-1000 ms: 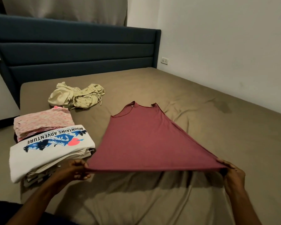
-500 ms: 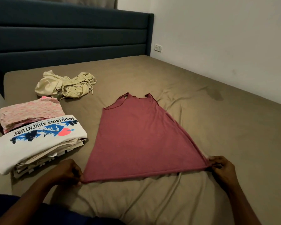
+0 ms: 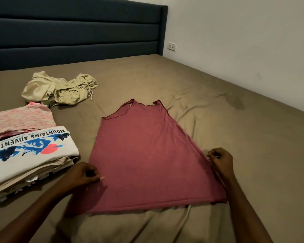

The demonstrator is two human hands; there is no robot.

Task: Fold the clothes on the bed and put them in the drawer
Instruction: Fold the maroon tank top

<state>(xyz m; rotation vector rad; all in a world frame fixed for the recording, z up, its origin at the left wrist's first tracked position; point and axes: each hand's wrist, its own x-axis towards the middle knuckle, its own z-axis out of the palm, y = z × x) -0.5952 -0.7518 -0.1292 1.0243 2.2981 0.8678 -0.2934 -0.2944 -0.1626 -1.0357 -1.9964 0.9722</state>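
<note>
Two hands at work on one maroon tank top, now spread flat on the bed, neck toward the headboard. A second ago its hem was held taut above the sheet; both hands have since let go of the corners and moved up the side edges. Left hand: fingers curled, apparently pinching the left edge, though the contact is partly hidden. Right hand: fingers curled on the right edge. Judgement: smoothing done, lengthwise fold next. Folded stack lies left; crumpled beige garment awaits folding. Drawer not in view.
</note>
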